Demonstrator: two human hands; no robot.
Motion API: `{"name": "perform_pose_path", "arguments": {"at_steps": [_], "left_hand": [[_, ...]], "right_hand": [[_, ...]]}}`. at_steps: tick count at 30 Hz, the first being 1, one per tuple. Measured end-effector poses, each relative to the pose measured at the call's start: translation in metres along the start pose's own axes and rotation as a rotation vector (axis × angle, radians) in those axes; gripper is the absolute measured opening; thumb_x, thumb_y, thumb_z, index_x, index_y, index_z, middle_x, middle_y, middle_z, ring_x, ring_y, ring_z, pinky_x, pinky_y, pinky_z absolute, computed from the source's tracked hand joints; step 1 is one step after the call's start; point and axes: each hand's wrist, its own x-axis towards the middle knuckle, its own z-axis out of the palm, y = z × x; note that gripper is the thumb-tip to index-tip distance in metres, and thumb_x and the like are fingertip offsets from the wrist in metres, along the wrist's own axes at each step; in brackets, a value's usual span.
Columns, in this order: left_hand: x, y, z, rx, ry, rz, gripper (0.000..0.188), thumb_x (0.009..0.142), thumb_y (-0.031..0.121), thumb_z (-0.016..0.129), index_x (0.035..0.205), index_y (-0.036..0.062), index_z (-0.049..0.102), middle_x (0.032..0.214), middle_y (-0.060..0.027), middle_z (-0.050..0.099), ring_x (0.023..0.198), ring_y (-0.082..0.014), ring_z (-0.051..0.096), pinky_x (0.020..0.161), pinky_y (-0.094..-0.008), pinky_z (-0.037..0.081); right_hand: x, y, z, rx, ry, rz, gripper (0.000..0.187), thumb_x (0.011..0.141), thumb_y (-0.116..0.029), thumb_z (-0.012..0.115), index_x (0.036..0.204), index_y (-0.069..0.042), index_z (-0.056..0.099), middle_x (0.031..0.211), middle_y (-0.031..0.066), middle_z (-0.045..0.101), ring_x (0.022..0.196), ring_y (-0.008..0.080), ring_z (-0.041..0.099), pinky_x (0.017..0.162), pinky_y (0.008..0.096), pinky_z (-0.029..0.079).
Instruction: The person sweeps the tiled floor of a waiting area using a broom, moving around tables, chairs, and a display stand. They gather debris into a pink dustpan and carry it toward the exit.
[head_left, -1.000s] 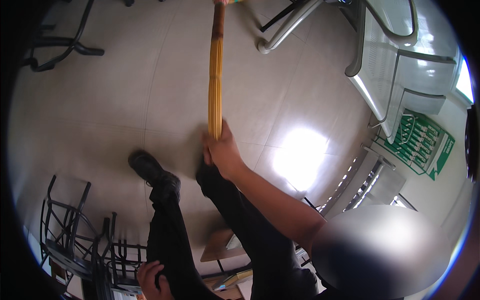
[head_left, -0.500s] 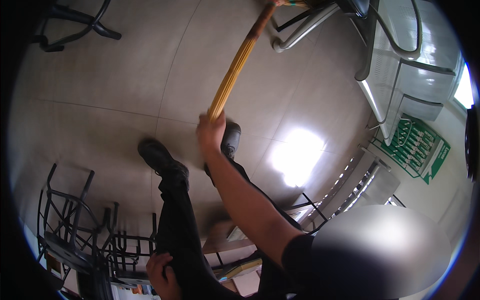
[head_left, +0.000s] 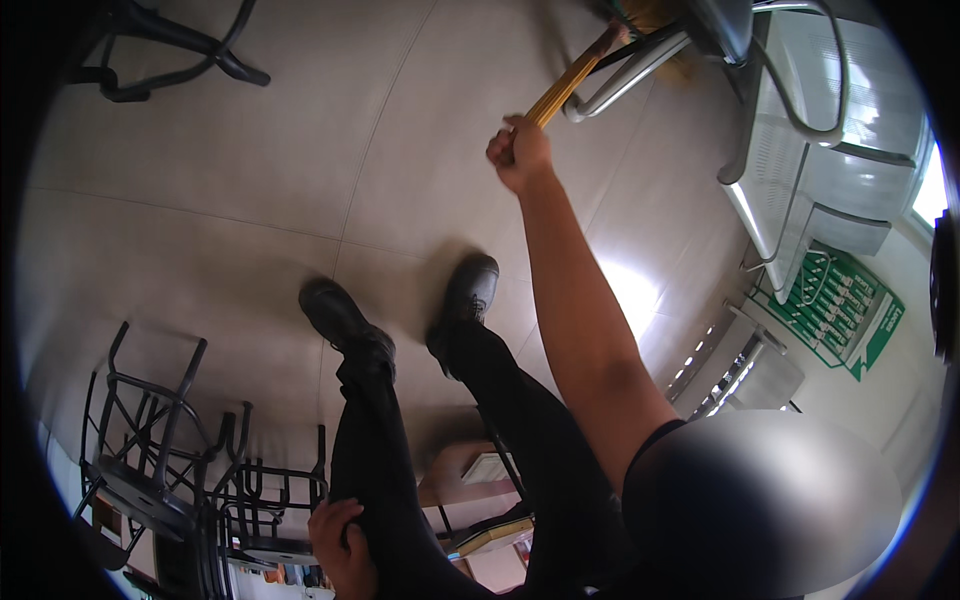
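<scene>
One broom (head_left: 563,92), one lettered green rack (head_left: 845,305)

Waiting area, perforated metal bench (head_left: 770,160), tiled floor (head_left: 230,160)

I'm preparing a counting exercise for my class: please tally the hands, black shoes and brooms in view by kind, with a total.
Hands, left hand and right hand: 2
Black shoes, left shoe and right shoe: 2
Yellow-handled broom: 1
Total: 5
</scene>
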Motion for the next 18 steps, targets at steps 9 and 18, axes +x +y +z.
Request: {"name": "perform_pose_path", "arguments": {"at_steps": [9,18], "left_hand": [[-0.025,-0.021,0.038,0.049,0.123,0.054,0.016,0.082,0.005,0.059,0.093,0.006,0.07,0.105,-0.0098,0.07,0.108,-0.0314,0.06,0.097,-0.0428,0.045],[-0.047,-0.017,0.064,0.195,0.097,-0.044,0.017,0.087,0.013,0.057,0.094,0.012,0.073,0.104,-0.0034,0.07,0.107,-0.0321,0.06,0.091,-0.0449,0.051]], "right_hand": [[-0.208,0.045,-0.001,-0.274,-0.195,0.371,0.02,0.092,-0.013,0.065,0.084,-0.013,0.046,0.064,-0.001,0.046,0.048,0.0111,0.04,0.043,0.0279,0.033],[-0.402,0.069,-0.082,-0.293,-0.115,0.653,0.023,0.094,-0.011,0.064,0.089,-0.016,0.042,0.066,-0.0023,0.043,0.05,0.0087,0.037,0.045,0.0254,0.03]]}}
